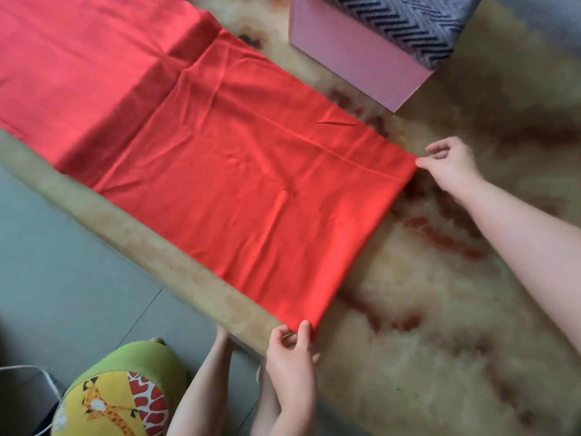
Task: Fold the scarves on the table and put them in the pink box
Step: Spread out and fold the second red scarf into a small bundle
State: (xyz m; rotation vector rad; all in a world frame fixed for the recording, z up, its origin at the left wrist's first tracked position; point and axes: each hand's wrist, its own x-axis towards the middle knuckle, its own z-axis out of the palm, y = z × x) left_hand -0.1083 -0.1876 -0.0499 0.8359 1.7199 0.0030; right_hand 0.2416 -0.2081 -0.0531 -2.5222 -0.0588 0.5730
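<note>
pinch of the left hand (292,354) on the near corner of the red scarf (251,184), thumb and fingers closed on the cloth right at the desk (440,309) edge. same for the right hand (449,165) at the far corner: fingertips nipping the hem, other fingers loosely curled. between them, a straight short edge pulled taut. beyond, scarf flat on the desk, seemingly doubled near the hands, with a wider stretch running off to the far left. looks thin, soft and light, easily creased, likely to slide on the patterned desk cover and sag wherever unsupported. best held by paired corners, lifted together, laid over evenly, then smoothed flat. further out, pink box (355,58) at the far side, well apart from both hands, with a grey zigzag scarf (408,23) showing at its top.
</note>
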